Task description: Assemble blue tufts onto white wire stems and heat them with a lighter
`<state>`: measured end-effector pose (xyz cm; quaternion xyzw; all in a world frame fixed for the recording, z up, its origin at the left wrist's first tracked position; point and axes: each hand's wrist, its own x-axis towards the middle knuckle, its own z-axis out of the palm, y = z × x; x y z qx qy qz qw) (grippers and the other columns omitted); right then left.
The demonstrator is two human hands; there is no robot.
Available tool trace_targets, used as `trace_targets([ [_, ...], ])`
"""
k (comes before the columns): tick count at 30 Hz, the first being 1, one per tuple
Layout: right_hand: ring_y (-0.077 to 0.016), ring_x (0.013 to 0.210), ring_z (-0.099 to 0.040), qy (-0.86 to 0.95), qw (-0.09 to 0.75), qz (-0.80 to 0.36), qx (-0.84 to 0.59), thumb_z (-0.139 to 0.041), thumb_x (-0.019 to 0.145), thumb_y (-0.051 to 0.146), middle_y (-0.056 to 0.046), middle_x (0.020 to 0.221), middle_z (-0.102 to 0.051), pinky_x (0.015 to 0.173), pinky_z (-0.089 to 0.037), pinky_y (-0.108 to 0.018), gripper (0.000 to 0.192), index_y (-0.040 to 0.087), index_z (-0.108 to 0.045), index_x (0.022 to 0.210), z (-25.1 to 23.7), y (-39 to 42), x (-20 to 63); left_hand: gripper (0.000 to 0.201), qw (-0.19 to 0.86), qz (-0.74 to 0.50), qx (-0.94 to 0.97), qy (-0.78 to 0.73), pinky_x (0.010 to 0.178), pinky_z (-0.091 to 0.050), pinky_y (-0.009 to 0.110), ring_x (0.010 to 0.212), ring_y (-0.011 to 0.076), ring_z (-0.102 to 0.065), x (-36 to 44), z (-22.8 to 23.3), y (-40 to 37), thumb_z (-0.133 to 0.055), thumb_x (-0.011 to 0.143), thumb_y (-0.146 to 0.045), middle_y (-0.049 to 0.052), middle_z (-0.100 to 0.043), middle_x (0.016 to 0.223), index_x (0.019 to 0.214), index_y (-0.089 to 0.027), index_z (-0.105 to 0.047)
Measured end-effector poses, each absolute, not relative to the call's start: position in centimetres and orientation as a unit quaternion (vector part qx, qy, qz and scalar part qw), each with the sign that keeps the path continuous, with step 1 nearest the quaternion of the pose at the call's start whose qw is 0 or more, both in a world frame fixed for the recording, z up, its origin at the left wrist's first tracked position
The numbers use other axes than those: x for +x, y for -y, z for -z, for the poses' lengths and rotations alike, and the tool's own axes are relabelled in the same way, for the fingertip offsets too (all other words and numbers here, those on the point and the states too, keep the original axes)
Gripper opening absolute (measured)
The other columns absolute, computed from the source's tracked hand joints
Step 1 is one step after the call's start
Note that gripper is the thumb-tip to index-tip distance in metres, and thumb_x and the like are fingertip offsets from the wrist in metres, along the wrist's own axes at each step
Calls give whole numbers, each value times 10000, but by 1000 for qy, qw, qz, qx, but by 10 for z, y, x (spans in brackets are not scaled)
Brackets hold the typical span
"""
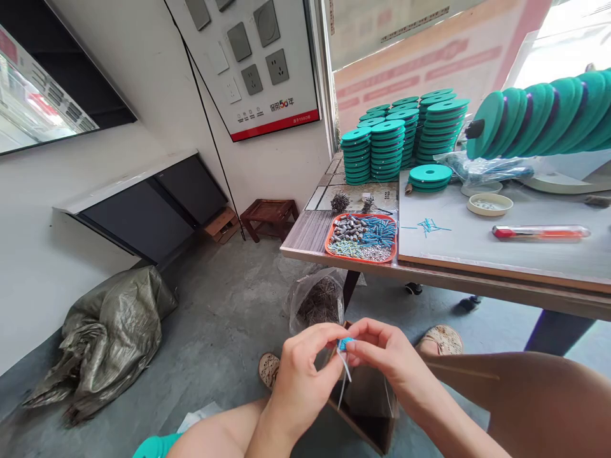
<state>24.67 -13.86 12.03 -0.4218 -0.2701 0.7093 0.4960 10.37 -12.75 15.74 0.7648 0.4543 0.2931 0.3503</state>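
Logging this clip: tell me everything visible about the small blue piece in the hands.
The small blue piece is light blue and partly covered by the fingers of the left hand and right hand, which pinch it between them. White strands hang just below it; whether they are attached is unclear. It is held in the air, seemingly above a brown box. Its exact shape and material cannot be made out.

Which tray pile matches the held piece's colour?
The blue pile, back right in the tray, like the held piece; others are grey, green and silvery.
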Motion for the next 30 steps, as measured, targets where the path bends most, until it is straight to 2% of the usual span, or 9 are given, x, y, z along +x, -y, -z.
trace_targets([
  [4,-99,550,-492,274,502,-701,-426,-774,511,360,-6,567,-579,588,-401,-230,319,127,-594,635,-122,139,247,248,432,-305,705,-472,782,-506,199,845,116,-630,99,-154,127,-623,731,-155,17,-676,961,969,-210,-671],
  [10,-88,539,-471,283,514,-701,-404,-739,551,300,7,565,-563,569,-379,-221,264,130,-564,653,-124,140,245,211,521,-330,647,-450,782,-519,240,839,155,-641,95,-150,123,-688,688,-226,48,-683,967,893,-182,-706],
  [19,-89,564,-461,347,527,-674,-385,-685,675,368,-4,630,-560,563,-380,-222,262,138,-593,763,-115,142,245,170,521,-367,609,-472,744,-508,197,797,138,-641,97,-146,121,-712,658,-226,43,-701,871,817,-167,-713],
  [23,-95,562,-462,354,527,-666,-392,-674,686,370,-2,612,-541,561,-384,-227,249,139,-615,760,-115,142,244,176,527,-369,602,-473,729,-511,205,759,134,-639,98,-146,121,-709,661,-237,41,-702,847,823,-168,-714],
  [30,-95,552,-461,344,539,-656,-401,-694,660,374,-4,612,-558,552,-375,-222,250,138,-629,716,-114,142,243,105,479,-371,648,-462,764,-495,189,829,132,-636,101,-149,121,-692,682,-221,29,-699,871,780,-196,-721],
])
